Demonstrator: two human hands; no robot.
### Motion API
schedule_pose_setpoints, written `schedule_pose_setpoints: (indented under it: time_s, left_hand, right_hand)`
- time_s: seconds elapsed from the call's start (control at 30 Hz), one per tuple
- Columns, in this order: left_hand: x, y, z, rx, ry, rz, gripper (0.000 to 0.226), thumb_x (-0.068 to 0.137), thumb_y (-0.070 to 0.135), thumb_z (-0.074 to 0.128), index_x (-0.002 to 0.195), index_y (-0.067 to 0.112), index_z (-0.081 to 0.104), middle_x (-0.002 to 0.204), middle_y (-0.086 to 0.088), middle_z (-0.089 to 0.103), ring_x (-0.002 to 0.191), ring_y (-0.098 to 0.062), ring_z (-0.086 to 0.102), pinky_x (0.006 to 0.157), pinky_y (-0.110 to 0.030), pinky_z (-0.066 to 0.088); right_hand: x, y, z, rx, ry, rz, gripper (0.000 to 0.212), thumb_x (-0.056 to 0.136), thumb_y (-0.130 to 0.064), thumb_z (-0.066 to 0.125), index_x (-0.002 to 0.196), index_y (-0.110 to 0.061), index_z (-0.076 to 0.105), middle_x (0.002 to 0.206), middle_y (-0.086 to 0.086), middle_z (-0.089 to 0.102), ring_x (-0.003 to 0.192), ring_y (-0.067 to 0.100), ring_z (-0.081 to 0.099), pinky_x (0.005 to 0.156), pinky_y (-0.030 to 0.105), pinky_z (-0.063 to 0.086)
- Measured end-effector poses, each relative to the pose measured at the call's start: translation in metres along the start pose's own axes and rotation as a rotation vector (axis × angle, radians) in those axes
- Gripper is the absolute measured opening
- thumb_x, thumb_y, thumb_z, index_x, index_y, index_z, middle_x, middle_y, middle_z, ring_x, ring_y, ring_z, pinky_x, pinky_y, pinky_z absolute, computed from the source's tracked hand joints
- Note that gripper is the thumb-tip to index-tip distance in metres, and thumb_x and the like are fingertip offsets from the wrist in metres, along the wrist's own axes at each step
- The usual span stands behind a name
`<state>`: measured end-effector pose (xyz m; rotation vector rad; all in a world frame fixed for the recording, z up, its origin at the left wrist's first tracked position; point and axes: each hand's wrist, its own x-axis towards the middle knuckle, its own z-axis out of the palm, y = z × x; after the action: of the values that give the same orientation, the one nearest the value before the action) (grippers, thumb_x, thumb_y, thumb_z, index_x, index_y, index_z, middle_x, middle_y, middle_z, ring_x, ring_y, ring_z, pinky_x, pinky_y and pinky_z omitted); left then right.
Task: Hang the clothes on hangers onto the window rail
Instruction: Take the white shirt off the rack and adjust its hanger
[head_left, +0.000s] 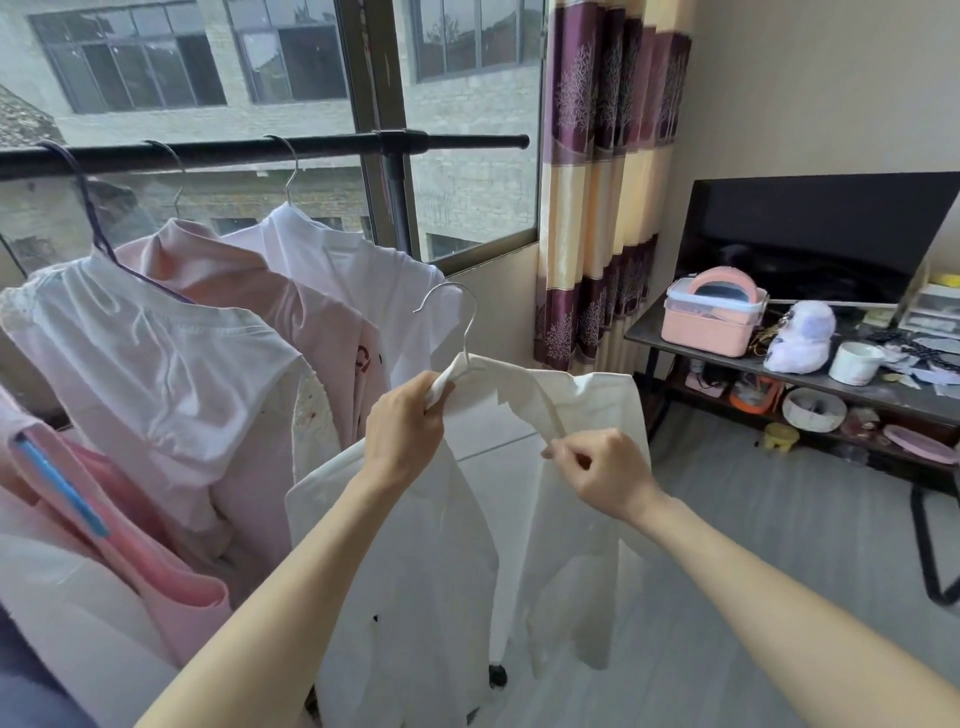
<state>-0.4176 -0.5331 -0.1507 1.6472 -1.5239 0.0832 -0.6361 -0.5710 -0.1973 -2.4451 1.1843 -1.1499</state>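
Below the black rail, both hands – left, right – pinch a smooth white shirt

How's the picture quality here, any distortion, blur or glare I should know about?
Head view: wide-angle bending curves the black rail and window frame; soft daylight from the window, no harsh glare or hard shadows; both hands and the white shirt fairly sharp; fine detail looks slightly smeared.

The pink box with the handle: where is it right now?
In the head view it sits at right, on the left end of the dark table, by the curtain: pink box, with a white plush toy beside it.
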Motion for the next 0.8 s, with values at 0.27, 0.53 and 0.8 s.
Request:
schedule_pose_setpoints:
  time_s: [0.27, 0.53, 0.8]
  left_hand:
    - [0.000, -0.005, -0.001, -0.097, -0.023, -0.083, 0.041, 0.093, 0.026, 0.052, 0.058, 0.020, 0.029, 0.050, 0.003, 0.030, 0.058, -0.024, 0.028, 0.052, -0.034, 0.022]
    - [0.003, -0.005, -0.006, -0.115, -0.030, -0.083, 0.044, 0.093, 0.027, 0.052, 0.056, 0.021, 0.028, 0.050, 0.003, 0.030, 0.058, -0.024, 0.029, 0.054, -0.034, 0.024]
    - [0.002, -0.011, -0.003, -0.117, -0.041, -0.116, 0.044, 0.092, 0.025, 0.053, 0.055, 0.022, 0.030, 0.049, 0.004, 0.032, 0.057, -0.024, 0.031, 0.055, -0.034, 0.026]
  right_hand:
    - [0.020, -0.025, -0.021, -0.025, 0.096, 0.283, 0.031, 0.088, -0.038, 0.056, 0.108, -0.016, 0.053, 0.096, -0.001, 0.062, 0.088, 0.023, 0.058, 0.077, 0.036, 0.046]
    - [0.012, -0.019, 0.001, 0.613, 0.181, 0.495, 0.024, 0.092, -0.017, 0.054, 0.086, 0.006, 0.058, 0.071, 0.007, 0.050, 0.067, 0.017, 0.042, 0.059, 0.028, 0.032]
    - [0.023, -0.022, 0.000, 0.858, 0.034, 0.662, 0.020, 0.087, -0.022, 0.062, 0.074, -0.007, 0.059, 0.071, 0.006, 0.051, 0.069, 0.018, 0.045, 0.063, 0.026, 0.036]
